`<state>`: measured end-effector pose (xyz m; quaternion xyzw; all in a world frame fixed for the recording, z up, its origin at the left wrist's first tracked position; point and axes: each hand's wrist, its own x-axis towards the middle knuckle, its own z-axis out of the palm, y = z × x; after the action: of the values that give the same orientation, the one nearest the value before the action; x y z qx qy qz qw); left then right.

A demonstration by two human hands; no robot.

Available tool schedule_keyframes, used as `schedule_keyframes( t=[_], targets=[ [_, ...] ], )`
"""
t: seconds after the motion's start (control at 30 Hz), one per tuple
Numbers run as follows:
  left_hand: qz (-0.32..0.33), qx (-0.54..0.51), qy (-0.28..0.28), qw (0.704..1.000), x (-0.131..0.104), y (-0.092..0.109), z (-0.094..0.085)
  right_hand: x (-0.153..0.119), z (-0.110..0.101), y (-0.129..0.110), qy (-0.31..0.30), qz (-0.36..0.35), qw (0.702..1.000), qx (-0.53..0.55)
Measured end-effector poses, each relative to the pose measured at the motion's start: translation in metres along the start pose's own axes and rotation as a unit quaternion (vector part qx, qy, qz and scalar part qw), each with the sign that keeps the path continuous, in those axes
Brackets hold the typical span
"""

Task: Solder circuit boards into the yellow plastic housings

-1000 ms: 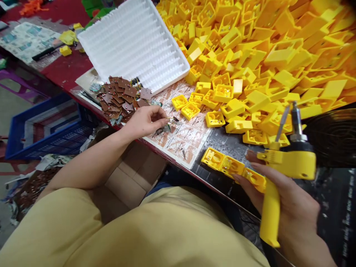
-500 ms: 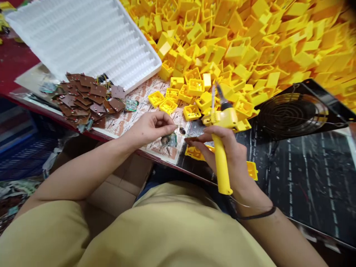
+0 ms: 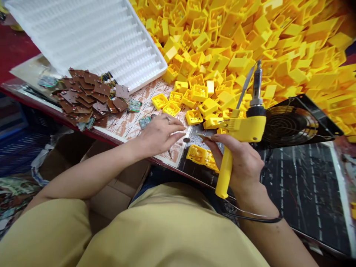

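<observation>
Beside the dark disc [image 3: 187, 140], your left hand [image 3: 157, 136] has spread open, free; your right hand [image 3: 242, 160] grips the soldering gun [image 3: 246, 128].

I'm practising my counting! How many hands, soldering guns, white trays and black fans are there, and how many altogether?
Left hand and right hand: 2 hands
Yellow soldering gun: 1
White tray: 1
Black fan: 1
Total: 5
</observation>
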<state>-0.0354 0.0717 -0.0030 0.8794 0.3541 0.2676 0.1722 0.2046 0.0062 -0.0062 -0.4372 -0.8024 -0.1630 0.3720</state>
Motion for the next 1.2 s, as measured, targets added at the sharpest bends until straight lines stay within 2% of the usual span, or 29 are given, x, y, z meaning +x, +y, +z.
schedule_keyframes(
  t=[0.07, 0.1, 0.17, 0.23, 0.3, 0.37, 0.43, 0.53, 0.6, 0.7, 0.77, 0.83, 0.93, 1.0, 1.1, 1.13, 1.17, 1.2],
  targets=[
    [-0.024, -0.129, -0.051, 0.990, 0.002, 0.004, 0.016, 0.001, -0.004, -0.002, 0.009, -0.008, 1.000, 0.003],
    [-0.047, -0.203, -0.081, 0.975, 0.003, 0.005, 0.023, 0.001, -0.005, -0.003, 0.018, -0.007, 1.000, 0.008],
    [-0.100, -0.345, -0.144, 0.922, 0.006, 0.008, 0.028, 0.002, -0.009, -0.004, 0.035, 0.003, 0.999, 0.021],
    [-0.142, -0.441, -0.185, 0.867, 0.010, 0.009, 0.023, 0.002, -0.014, -0.004, 0.048, 0.019, 0.998, 0.038],
    [-0.157, -0.477, -0.185, 0.845, 0.014, 0.010, 0.011, 0.003, -0.020, -0.003, 0.041, 0.037, 0.996, 0.068],
    [-0.154, -0.486, -0.154, 0.846, 0.018, 0.010, -0.001, 0.003, -0.025, -0.002, 0.021, 0.054, 0.992, 0.108],
    [-0.154, -0.493, -0.117, 0.848, 0.020, 0.009, -0.006, 0.003, -0.026, -0.001, 0.010, 0.061, 0.988, 0.144],
    [-0.155, -0.480, -0.100, 0.858, 0.017, 0.007, 0.004, 0.002, -0.023, -0.005, 0.035, 0.059, 0.980, 0.186],
    [-0.129, -0.423, -0.119, 0.889, 0.011, 0.009, 0.014, 0.002, -0.019, -0.008, 0.061, 0.058, 0.975, 0.207],
    [-0.044, -0.340, -0.130, 0.930, 0.002, 0.016, 0.022, 0.003, -0.015, -0.013, 0.090, 0.054, 0.973, 0.205],
    [-0.011, -0.342, -0.115, 0.933, -0.003, 0.024, 0.021, 0.003, -0.014, -0.015, 0.100, 0.050, 0.975, 0.192],
    [-0.040, -0.375, -0.089, 0.922, -0.004, 0.033, 0.019, 0.002, -0.012, -0.018, 0.105, 0.047, 0.977, 0.181],
    [-0.142, -0.461, -0.039, 0.875, 0.000, 0.047, 0.022, -0.001, -0.007, -0.022, 0.103, 0.042, 0.978, 0.175],
    [-0.201, -0.538, 0.006, 0.819, 0.006, 0.055, 0.028, -0.005, -0.003, -0.024, 0.098, 0.041, 0.979, 0.175],
    [-0.254, -0.638, 0.058, 0.725, 0.012, 0.060, 0.032, -0.012, -0.002, -0.022, 0.083, 0.044, 0.978, 0.184],
    [-0.261, -0.652, 0.061, 0.709, 0.012, 0.058, 0.031, -0.015, -0.004, -0.019, 0.069, 0.047, 0.978, 0.192],
    [-0.263, -0.651, 0.058, 0.709, 0.012, 0.055, 0.028, -0.018, -0.006, -0.015, 0.045, 0.052, 0.977, 0.201],
    [-0.261, -0.632, 0.046, 0.728, 0.011, 0.050, 0.023, -0.022, -0.010, -0.011, 0.009, 0.054, 0.977, 0.208]
  ],
)
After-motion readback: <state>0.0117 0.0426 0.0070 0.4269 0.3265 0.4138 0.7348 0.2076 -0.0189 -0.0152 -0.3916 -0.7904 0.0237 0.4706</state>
